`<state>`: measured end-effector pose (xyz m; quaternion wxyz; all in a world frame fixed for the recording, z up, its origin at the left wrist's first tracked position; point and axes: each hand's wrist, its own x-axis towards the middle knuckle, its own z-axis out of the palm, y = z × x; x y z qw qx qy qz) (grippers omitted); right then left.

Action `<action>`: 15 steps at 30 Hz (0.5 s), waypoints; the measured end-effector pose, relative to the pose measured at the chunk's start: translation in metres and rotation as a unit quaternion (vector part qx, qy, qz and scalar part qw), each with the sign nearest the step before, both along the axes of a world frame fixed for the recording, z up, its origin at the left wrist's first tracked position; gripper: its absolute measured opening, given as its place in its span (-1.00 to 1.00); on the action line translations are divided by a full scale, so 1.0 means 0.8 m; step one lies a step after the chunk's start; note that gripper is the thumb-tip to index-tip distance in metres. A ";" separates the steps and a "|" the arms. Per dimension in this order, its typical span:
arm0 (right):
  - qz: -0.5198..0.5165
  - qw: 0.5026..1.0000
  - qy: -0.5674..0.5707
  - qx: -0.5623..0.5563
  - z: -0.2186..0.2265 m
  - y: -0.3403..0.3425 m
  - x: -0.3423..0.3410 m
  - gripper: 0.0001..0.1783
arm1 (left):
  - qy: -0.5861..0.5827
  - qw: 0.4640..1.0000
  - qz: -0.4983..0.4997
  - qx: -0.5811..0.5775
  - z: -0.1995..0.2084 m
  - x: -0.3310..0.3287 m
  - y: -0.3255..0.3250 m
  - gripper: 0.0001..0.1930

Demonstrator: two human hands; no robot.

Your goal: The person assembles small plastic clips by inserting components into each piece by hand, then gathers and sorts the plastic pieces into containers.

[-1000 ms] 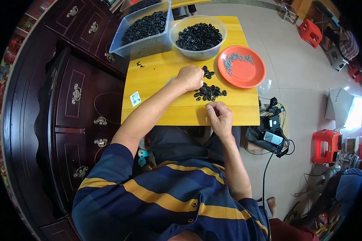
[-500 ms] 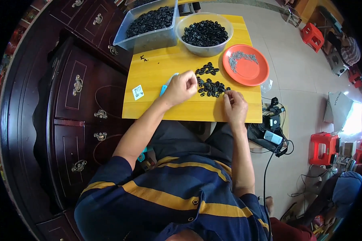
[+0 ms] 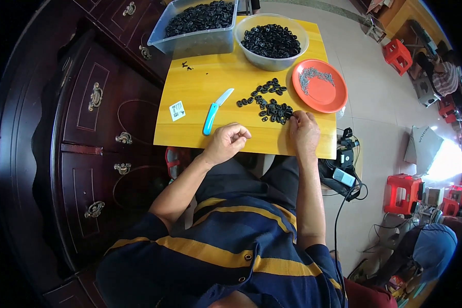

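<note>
Small black oval pieces with holes lie in a loose pile on the yellow table. My right hand is at the pile's right edge, thumb and fingers pinched together by the nearest pieces; what is between the fingertips is too small to make out. At the table's front edge my left hand is closed with its fingers curled, apart from the pile; anything inside it is hidden. A knife with a turquoise handle lies just beyond my left hand, its blade pointing away.
Behind the pile stand a round clear bowl and a rectangular plastic bin, both full of black pieces. An orange plate with small grey metal parts sits at the right. A white printed label lies left. Dark drawers flank the table.
My left hand has moved back toward me from beside the pile, uncovering the knife. My right hand stays at the pile's right edge. The whole view has shifted slightly.
</note>
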<state>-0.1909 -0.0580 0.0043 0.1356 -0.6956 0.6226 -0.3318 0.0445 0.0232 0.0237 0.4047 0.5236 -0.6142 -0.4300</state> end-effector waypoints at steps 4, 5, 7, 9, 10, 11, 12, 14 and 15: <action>-0.001 0.999 0.030 0.021 0.000 -0.008 -0.001 -0.87 | 0.028 1.000 -0.011 -0.006 -0.006 -0.004 -0.004 -0.92; 0.003 0.998 0.036 0.046 0.003 -0.010 -0.002 -0.87 | 0.028 0.999 -0.016 -0.006 -0.007 -0.005 -0.004 -0.92; 0.008 0.997 0.044 0.069 0.006 -0.011 0.000 -0.87 | 0.030 0.999 -0.018 -0.007 -0.011 -0.008 -0.006 -0.92; 0.008 0.996 0.059 0.070 0.007 -0.007 0.002 -0.86 | 0.022 0.999 -0.013 -0.025 -0.014 -0.012 -0.007 -0.92; 0.010 0.996 0.060 0.069 0.007 -0.005 0.002 -0.86 | 0.023 0.999 -0.010 -0.026 -0.014 -0.014 -0.006 -0.92; 0.019 0.998 0.028 0.056 0.006 -0.003 -0.001 -0.87 | 0.035 0.999 -0.010 -0.022 -0.013 -0.016 -0.006 -0.92; 0.029 0.999 -0.005 0.043 0.005 0.000 -0.003 -0.88 | 0.046 0.999 -0.009 -0.019 -0.013 -0.018 -0.006 -0.91; 0.027 0.998 -0.035 0.033 -0.001 0.006 -0.010 -0.88 | 0.047 0.999 -0.004 -0.021 -0.014 -0.020 -0.006 -0.91; 0.022 0.997 -0.067 0.024 -0.004 0.010 -0.013 -0.89 | 0.046 0.999 -0.002 -0.023 -0.015 -0.021 -0.006 -0.90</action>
